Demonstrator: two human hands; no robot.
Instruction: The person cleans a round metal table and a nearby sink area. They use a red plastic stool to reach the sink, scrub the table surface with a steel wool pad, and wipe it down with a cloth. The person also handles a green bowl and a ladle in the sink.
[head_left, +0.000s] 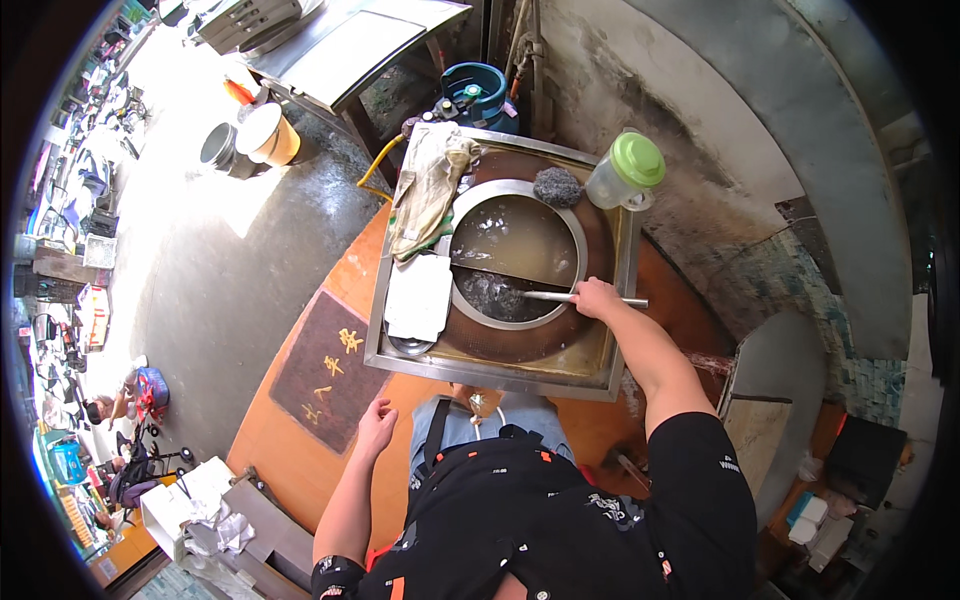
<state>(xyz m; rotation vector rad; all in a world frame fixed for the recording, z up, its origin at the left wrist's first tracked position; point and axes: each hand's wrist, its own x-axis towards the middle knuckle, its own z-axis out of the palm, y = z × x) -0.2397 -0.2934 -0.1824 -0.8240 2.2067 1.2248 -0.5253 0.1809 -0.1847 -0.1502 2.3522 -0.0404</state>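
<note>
My right hand (598, 298) is closed around the metal handle (551, 296) of a utensil, whose far end is over or in dark liquid. That liquid fills the nearer part of a round metal pot (517, 326), split by a thin divider (510, 275); cloudy liquid (517, 232) fills the farther part. Around the pot is a square metal-framed stand (495, 380). My left hand (378, 426) hangs in the air left of my legs, fingers slightly curled, holding nothing. A steel wool scourer (557, 187) and a clear jug with green lid (624, 171) sit by the rim.
A stained cloth (427, 184) and white sheets on a metal dish (418, 298) lie on the stand's left side. Behind it stand a gas cylinder (474, 94) with a yellow hose and a metal table (352, 56). Buckets (270, 136) are on the floor; a wall borders the right.
</note>
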